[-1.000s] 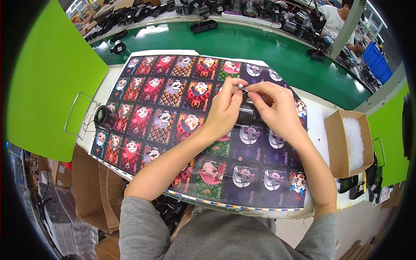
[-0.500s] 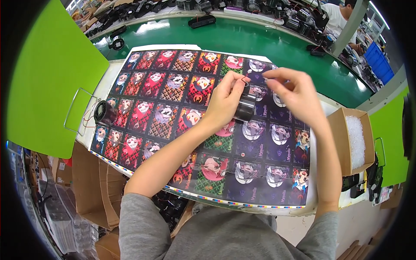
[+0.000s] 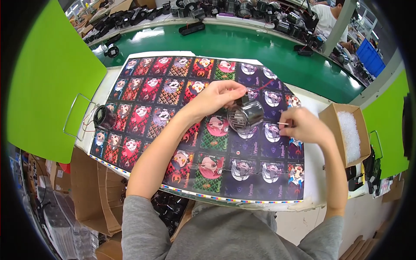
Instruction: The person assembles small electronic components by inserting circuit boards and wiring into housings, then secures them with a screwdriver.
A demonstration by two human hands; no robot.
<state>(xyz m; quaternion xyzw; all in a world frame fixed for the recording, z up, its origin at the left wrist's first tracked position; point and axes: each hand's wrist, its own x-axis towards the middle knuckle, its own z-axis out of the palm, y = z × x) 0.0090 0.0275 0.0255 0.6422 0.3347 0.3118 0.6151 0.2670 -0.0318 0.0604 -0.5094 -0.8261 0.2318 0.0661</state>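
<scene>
My left hand (image 3: 221, 96) is closed on a dark, see-through cylindrical housing (image 3: 245, 117) with a slotted grille at its end, gripping it by a black part at the top. The housing is tilted, its grille turned toward the lower left. A thin red wire (image 3: 266, 84) sticks out beyond my left fingertips. To the right of the housing, my right hand (image 3: 303, 124) pinches a thin whitish piece (image 3: 284, 124), too small to identify. A dark line runs between the housing and this pinch. Another dark round unit with wires (image 3: 105, 117) rests at the sheet's left edge.
A printed sheet of cartoon cards (image 3: 186, 130) covers the worktable. At right stands a cardboard box (image 3: 366, 145) of small clear pieces. Green panels (image 3: 47, 86) flank the table. Beyond lies a green bench (image 3: 242, 41) with dark parts behind it; a person (image 3: 329, 19) is at far right.
The housing has turned so its grille end shows. My right hand has moved down and right, away from the left fingertips. The view has shifted slightly.
</scene>
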